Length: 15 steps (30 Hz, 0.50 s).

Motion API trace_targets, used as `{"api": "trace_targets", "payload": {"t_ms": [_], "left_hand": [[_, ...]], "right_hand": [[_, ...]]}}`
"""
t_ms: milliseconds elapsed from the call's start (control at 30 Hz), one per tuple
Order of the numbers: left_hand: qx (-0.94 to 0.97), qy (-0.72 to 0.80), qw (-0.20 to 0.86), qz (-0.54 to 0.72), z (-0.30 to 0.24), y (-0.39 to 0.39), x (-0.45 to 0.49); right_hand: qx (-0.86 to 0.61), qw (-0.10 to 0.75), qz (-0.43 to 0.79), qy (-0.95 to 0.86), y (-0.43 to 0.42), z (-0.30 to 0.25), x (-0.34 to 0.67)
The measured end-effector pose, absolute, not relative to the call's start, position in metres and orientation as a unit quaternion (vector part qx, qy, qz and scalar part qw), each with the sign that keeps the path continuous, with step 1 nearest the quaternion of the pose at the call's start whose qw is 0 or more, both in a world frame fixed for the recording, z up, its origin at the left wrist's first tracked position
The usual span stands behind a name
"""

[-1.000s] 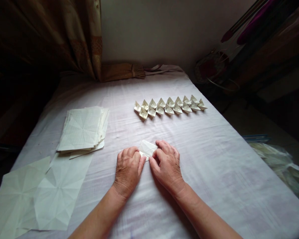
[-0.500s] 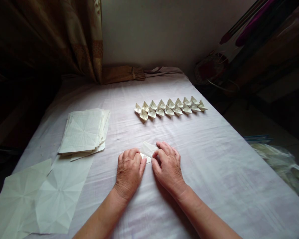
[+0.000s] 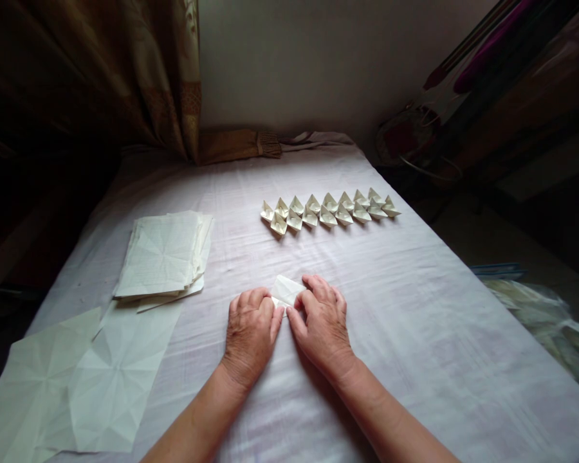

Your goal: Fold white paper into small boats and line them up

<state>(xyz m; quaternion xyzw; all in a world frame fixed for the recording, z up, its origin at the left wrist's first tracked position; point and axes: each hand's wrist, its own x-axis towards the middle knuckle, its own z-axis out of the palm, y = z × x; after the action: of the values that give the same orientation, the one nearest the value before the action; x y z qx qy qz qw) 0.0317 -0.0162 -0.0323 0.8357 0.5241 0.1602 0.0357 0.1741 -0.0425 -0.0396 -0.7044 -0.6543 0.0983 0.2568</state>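
A small folded piece of white paper lies on the cloth between my hands, its lower edge partly covered by my fingers. My left hand is closed on its left side, thumb along the near edge. From the right, my right hand grips the same paper, with the thumb at its near edge close to the left thumb and the forefinger bent over it. Beyond the hands stand several folded paper boats in two staggered rows.
A stack of creased paper squares sits at the left. Nearer lie loose creased sheets, overlapping. A pale cloth covers the table. A brown curtain hangs at the back left, and a plastic bag is beyond the right edge.
My right thumb has slid left along the paper's near edge, close to the left thumb. The left hand has stayed in place.
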Motion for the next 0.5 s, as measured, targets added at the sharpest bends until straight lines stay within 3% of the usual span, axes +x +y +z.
{"api": "trace_targets", "payload": {"t_ms": [500], "left_hand": [[0.833,0.53,0.05,0.152,-0.03,-0.02,0.018]], "right_hand": [[-0.692,0.264,0.109,-0.663,-0.043,-0.042,0.181]]}}
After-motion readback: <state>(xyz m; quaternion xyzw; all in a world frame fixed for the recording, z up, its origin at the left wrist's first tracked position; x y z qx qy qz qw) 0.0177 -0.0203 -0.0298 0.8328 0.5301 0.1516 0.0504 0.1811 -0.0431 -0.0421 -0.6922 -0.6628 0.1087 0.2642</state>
